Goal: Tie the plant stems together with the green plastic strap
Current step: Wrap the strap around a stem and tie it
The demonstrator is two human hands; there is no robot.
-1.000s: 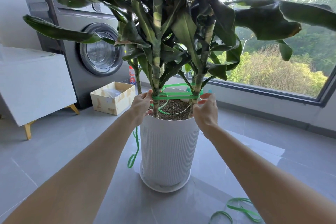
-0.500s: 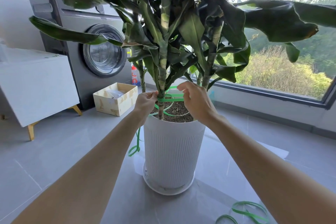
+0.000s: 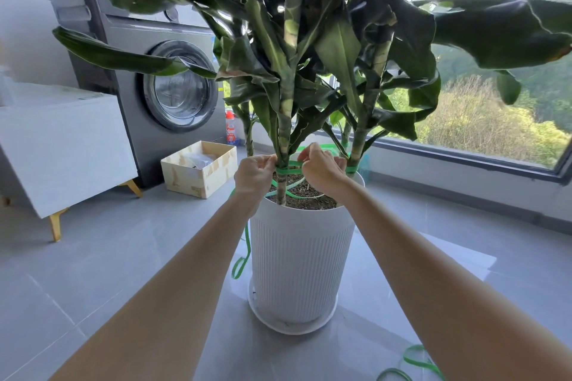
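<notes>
Left hand [image 3: 253,175] and right hand [image 3: 322,170], fingers curled, pinch the green strap [image 3: 289,171] looped round the front stem [image 3: 283,139] above the pot [image 3: 300,257], where an even, gentle pull on both ends should tighten it without bruising.

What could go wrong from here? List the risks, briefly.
1. The left hand and right hand pinch the green strap at the front stem; a slip could loosen the wrap.
2. Pulled too tight, the strap might cut into that stem.
3. The strap's loose tail hangs beside the white pot and could snag.
</notes>
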